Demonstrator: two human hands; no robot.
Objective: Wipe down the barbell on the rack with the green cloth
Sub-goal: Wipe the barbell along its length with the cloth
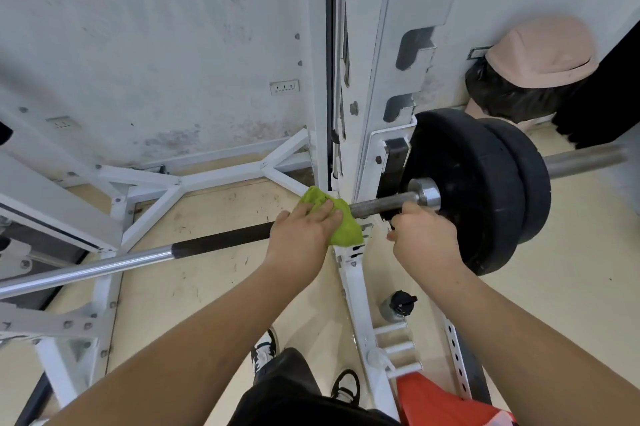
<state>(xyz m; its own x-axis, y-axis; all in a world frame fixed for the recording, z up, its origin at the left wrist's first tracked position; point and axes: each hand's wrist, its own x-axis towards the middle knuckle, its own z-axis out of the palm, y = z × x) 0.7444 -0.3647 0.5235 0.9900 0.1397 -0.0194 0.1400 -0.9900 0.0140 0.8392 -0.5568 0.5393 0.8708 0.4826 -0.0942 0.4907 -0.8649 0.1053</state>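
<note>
The barbell (214,241) lies across the white rack (372,134), its black plates (485,190) loaded outboard of the upright. The left hand (302,235) is closed over the green cloth (341,223), pressing it around the shaft just inboard of the upright. The right hand (423,235) is curled around the shaft next to the collar, apparently steadying it. Judgement: wiping is under way at this end. No difference in cleanliness is discernible between sections, so the share completed cannot be stated; the long dark grip and the chrome run to the left appear outstanding.
</note>
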